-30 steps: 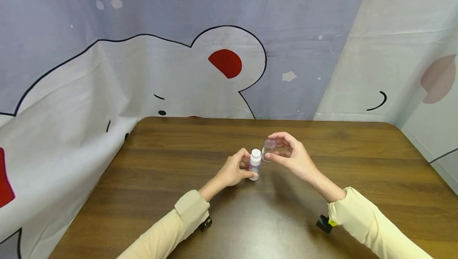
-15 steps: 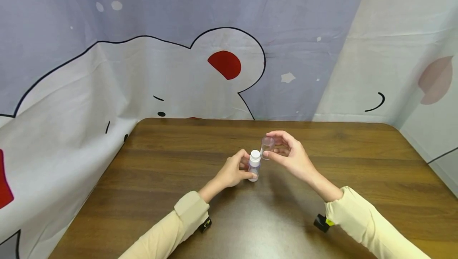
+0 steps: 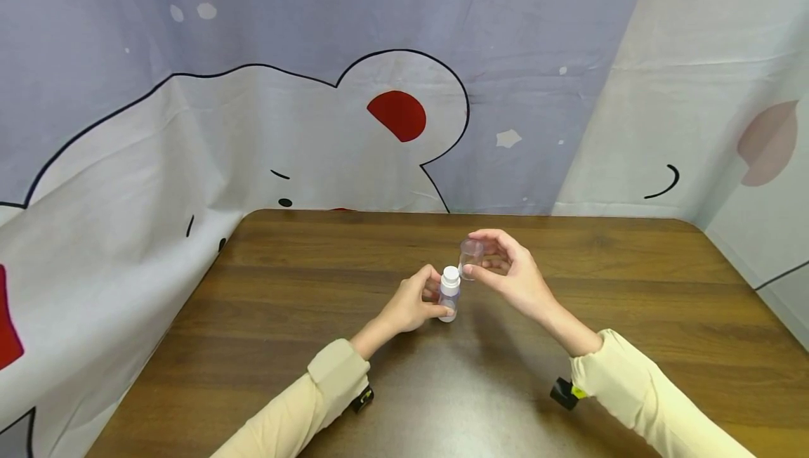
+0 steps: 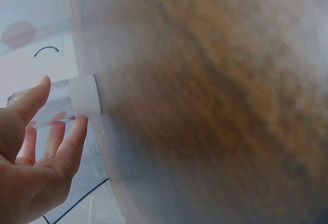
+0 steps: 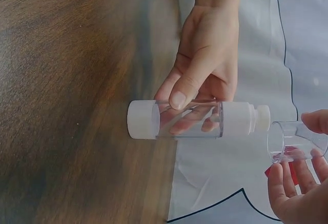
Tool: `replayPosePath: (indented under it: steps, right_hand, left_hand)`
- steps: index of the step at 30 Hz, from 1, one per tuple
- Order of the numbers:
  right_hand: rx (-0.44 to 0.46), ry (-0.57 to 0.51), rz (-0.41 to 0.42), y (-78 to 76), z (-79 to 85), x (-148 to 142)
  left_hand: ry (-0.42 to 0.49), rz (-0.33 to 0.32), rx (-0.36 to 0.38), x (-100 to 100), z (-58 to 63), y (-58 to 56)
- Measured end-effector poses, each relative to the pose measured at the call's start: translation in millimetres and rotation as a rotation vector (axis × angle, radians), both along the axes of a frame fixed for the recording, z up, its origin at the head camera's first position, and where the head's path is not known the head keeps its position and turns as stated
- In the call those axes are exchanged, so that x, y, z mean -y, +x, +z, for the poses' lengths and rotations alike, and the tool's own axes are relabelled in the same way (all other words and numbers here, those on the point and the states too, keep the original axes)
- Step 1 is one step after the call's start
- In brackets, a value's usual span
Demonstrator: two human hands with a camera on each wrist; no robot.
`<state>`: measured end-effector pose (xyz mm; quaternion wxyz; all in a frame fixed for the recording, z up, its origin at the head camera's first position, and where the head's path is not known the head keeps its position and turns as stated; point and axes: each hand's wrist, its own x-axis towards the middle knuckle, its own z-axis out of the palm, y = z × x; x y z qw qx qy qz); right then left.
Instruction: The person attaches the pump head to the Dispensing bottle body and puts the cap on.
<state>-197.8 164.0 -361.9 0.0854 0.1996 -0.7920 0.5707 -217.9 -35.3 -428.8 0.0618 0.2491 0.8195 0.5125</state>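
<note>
A small clear pump bottle (image 3: 450, 284) with a white base and a white top stands upright between the thumb and fingers of my left hand (image 3: 407, 303). Its white base (image 4: 84, 95) shows at the left in the left wrist view; whether it touches the table I cannot tell. My right hand (image 3: 521, 277) holds a clear, see-through cap (image 3: 470, 256) by its sides, with the thumb on one side and the fingers on the other. In the right wrist view the cap's open rim (image 5: 275, 141) is right by the bottle's white pump head (image 5: 262, 118), slightly offset from it.
Both hands work over a brown wood-grain table (image 3: 284, 282). Behind its far edge hangs a printed curtain (image 3: 518, 57). A black device (image 3: 564, 393) sits under the right cuff and another black one (image 3: 363, 398) under the left.
My right hand has moved the cap slightly left and up, so it is now closer to above the bottle's top. The left hand and the bottle have stayed practically in place.
</note>
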Motion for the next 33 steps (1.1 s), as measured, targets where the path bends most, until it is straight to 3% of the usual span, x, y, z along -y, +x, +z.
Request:
replayPosePath:
  steps: [22,33]
  right_hand:
    - [-0.009,-0.090,0.075,-2.1,-10.2,12.2]
    - [-0.008,-0.070,0.083,-3.6,-20.0,16.5]
  left_hand:
    - [-0.004,0.002,0.010,0.0,-1.4,-0.9]
    - [-0.023,0.002,0.027,0.3,-0.6,-0.1]
